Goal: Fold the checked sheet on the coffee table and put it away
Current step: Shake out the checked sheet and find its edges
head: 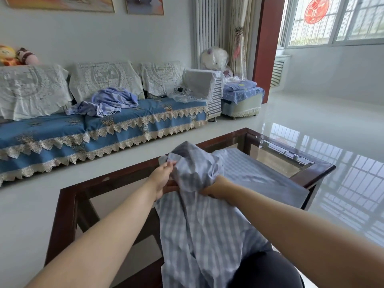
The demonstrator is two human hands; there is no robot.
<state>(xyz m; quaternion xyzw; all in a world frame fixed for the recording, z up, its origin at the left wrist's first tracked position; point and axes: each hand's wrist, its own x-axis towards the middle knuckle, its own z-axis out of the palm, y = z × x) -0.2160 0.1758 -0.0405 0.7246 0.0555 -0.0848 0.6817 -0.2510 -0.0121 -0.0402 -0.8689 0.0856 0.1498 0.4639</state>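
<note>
The blue-and-white checked sheet is bunched up over the glass-topped coffee table, with part of it spread flat toward the far right corner and part hanging down over the near edge. My left hand pinches a raised fold of the sheet near its top. My right hand grips the bunched cloth just to the right of it. Both hands hold the fabric lifted above the tabletop.
A sofa with a blue lace-trimmed cover stands behind the table, with a crumpled purple cloth on its seat. A small covered stool sits by the sofa's right end. Shiny white floor stretches to the right.
</note>
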